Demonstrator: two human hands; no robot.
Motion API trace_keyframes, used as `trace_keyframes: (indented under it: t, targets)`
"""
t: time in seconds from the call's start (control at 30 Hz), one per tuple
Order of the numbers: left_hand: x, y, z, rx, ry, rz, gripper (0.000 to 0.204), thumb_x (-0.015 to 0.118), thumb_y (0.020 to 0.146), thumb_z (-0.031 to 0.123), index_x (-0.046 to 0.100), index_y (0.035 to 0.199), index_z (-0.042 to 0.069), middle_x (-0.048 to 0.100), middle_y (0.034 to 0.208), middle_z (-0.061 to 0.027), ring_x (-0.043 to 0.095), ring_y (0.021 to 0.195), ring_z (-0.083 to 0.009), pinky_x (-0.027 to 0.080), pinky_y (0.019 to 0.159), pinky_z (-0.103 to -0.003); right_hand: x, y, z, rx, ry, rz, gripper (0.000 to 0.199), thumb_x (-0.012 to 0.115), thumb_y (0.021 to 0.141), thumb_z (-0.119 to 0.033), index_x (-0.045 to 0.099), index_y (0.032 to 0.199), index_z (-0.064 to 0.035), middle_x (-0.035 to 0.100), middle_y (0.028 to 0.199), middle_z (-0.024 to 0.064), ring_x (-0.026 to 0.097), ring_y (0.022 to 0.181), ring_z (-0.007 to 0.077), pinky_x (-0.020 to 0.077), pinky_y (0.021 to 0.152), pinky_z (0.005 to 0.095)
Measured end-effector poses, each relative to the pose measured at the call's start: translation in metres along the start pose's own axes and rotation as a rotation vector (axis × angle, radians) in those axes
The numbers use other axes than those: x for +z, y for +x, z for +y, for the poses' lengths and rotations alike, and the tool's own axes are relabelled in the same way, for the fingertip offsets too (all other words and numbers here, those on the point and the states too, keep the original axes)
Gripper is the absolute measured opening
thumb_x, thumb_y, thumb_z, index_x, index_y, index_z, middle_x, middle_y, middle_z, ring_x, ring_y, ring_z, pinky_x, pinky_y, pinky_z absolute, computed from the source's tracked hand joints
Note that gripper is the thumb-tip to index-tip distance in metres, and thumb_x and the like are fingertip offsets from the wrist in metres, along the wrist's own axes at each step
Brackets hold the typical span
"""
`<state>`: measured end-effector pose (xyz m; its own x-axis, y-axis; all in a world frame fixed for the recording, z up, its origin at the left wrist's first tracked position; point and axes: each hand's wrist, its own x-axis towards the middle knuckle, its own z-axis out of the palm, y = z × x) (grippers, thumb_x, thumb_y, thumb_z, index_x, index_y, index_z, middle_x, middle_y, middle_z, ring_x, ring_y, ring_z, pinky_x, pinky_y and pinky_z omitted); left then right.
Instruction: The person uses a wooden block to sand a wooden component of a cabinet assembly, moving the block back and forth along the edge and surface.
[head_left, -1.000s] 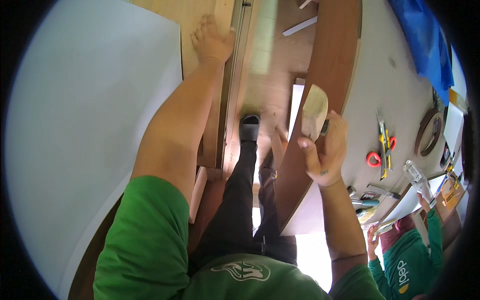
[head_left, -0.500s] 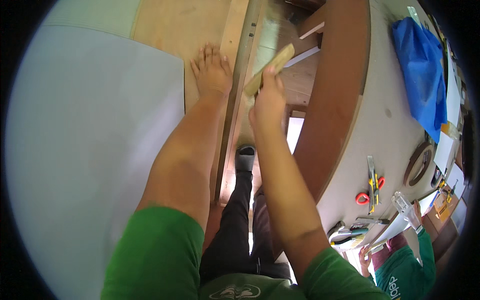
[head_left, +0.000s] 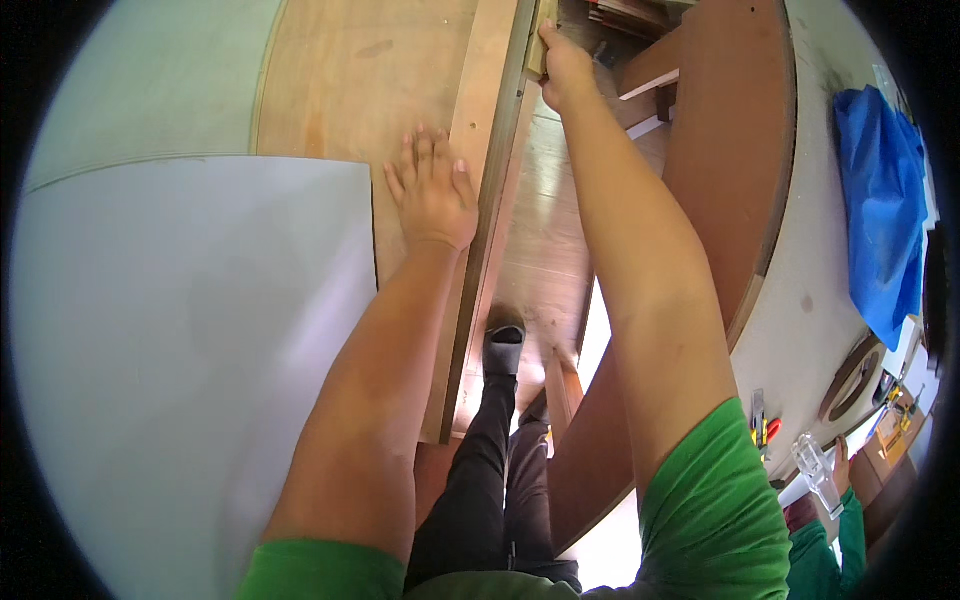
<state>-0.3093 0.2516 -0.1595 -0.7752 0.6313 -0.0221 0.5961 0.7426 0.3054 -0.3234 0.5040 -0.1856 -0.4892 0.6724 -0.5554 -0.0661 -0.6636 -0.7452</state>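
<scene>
Nearest to where I stand, the person's green sleeves and dark trouser legs fill the low part of the view, one grey shoe [head_left: 503, 345] planted on the wooden floor between two workpieces. On the left lies a large pale grey sheet [head_left: 180, 350], resting on a plywood panel [head_left: 350, 90] that serves as the table surface here.

The left hand [head_left: 432, 195] lies flat on that plywood, fingers spread open and holding nothing, palm pressed down just beside the long wooden edge strip [head_left: 490, 180] that runs along the panel's right side. It looks to be steadying the panel.

Farther out, the right hand [head_left: 565, 68] reaches to the far end of the strip, fingers closed around a small pale wooden block [head_left: 537, 45] set against the strip's edge. Whether abrasive paper is wrapped on the block, I cannot tell.

To work this edge well, I would judge the block should stay flat and square against the strip, with even pressure, while the flat hand keeps the panel from shifting.

On the right curves a brown curved panel [head_left: 740, 170]; beyond it a blue cloth [head_left: 880, 200], and red-handled pliers [head_left: 762, 430] near another person's green sleeve [head_left: 830, 540].
</scene>
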Motion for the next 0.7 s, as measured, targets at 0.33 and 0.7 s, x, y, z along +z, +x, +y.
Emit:
trace_keyframes:
  t: [0.33, 0.7]
  targets:
    - [-0.003, 0.001, 0.001, 0.005, 0.011, -0.014, 0.055, 0.038, 0.103, 0.032, 0.044, 0.151, 0.007, 0.036, 0.162, -0.0144, 0.025, 0.152, -0.0347, 0.010, 0.124, -0.057, 0.009, 0.036, -0.013, -0.060, -0.056, -0.014, 0.041, 0.068, 0.098, -0.028, 0.061, 0.127, -0.0006, 0.068, 0.116, 0.0111, 0.066, 0.102, 0.0227, 0.0536, 0.088, 0.0427]
    - [0.002, -0.002, -0.003, 0.001, 0.004, -0.030, 0.056, 0.037, 0.103, 0.034, 0.042, 0.153, 0.010, 0.032, 0.164, -0.0122, 0.021, 0.154, -0.0321, 0.008, 0.124, -0.058, 0.004, 0.064, -0.003, -0.158, -0.196, 0.031, 0.027, 0.058, 0.094, -0.025, 0.069, 0.100, -0.0009, 0.065, 0.102, 0.0150, 0.061, 0.089, 0.0285, 0.0513, 0.069, 0.0433]
